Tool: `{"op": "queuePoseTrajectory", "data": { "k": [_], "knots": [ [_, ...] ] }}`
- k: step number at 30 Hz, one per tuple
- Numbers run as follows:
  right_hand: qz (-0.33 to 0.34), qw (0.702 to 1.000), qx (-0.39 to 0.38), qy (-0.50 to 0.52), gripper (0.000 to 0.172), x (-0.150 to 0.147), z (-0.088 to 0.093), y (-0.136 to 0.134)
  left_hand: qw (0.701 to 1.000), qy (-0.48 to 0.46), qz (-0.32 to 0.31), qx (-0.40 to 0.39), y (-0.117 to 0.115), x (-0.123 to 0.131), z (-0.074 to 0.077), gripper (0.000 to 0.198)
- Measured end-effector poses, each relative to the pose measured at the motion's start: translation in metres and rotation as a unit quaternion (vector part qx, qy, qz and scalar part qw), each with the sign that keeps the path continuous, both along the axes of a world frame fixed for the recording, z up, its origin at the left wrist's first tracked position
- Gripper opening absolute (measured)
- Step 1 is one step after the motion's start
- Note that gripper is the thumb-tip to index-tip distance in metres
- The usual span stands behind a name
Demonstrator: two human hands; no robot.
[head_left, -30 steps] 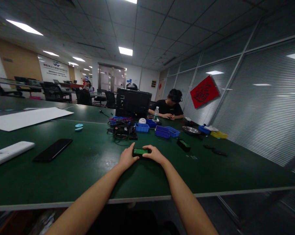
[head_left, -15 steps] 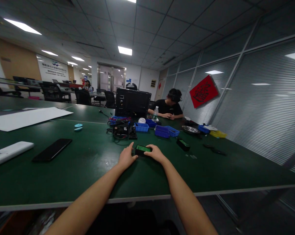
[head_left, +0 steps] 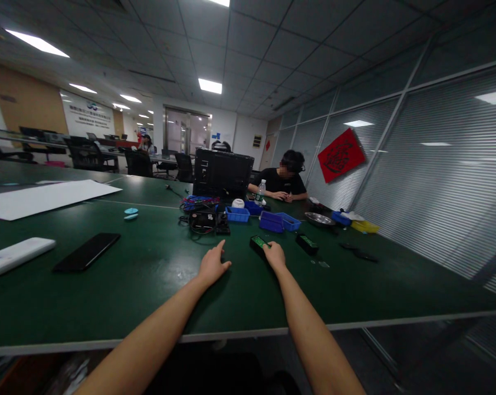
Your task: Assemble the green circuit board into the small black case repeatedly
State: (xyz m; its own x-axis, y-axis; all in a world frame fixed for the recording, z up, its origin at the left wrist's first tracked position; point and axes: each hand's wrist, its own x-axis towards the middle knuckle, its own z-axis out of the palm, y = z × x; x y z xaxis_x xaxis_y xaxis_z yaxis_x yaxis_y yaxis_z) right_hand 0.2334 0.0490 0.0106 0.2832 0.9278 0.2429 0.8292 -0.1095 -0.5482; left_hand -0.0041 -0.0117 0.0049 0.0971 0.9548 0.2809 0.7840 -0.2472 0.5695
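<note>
Gripping a green-topped black box [head_left: 256, 242], the right hand [head_left: 275, 255] is moving it away from the open, empty left hand [head_left: 211, 265], nearer a similar box [head_left: 307, 244] on the table [head_left: 87, 304], so one hand alone is handling it.

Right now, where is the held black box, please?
In the head view, the box is just right of centre, in the right hand, left of a similar box.
</note>
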Motion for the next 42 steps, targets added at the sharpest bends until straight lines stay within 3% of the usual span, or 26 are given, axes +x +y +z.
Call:
{"op": "queuePoseTrajectory", "data": {
  "k": [6, 13, 17, 22, 28, 34, 42],
  "knots": [
    [0.033, 0.994, 0.089, -0.056, 0.023, -0.012, 0.002, -0.008, 1.0, -0.001, -0.004, -0.007, -0.002, 0.0, 0.003, 0.074],
    [0.126, 0.985, 0.07, -0.094, 0.029, -0.03, -0.001, -0.017, 1.0, 0.003, -0.001, -0.01, -0.004, 0.001, 0.005, 0.072],
    [0.119, 0.988, 0.066, -0.067, 0.03, -0.028, -0.001, -0.014, 1.0, 0.004, 0.001, -0.01, -0.004, 0.001, 0.005, 0.072],
    [0.068, 0.997, 0.033, -0.002, 0.043, -0.021, -0.003, -0.007, 1.0, 0.006, -0.006, 0.002, -0.002, 0.0, 0.001, 0.072],
    [0.065, 0.997, -0.003, -0.035, 0.044, -0.018, -0.006, -0.003, 1.0, 0.001, -0.004, -0.012, -0.005, 0.002, 0.005, 0.071],
    [0.068, 0.996, 0.017, -0.054, 0.043, -0.02, -0.006, -0.005, 1.0, -0.001, -0.004, -0.016, -0.005, 0.002, 0.006, 0.07],
    [0.085, 0.991, 0.047, -0.091, 0.036, -0.039, 0.009, -0.024, 1.0, -0.001, -0.009, 0.0, -0.002, 0.001, 0.001, 0.071]
  ]
}}
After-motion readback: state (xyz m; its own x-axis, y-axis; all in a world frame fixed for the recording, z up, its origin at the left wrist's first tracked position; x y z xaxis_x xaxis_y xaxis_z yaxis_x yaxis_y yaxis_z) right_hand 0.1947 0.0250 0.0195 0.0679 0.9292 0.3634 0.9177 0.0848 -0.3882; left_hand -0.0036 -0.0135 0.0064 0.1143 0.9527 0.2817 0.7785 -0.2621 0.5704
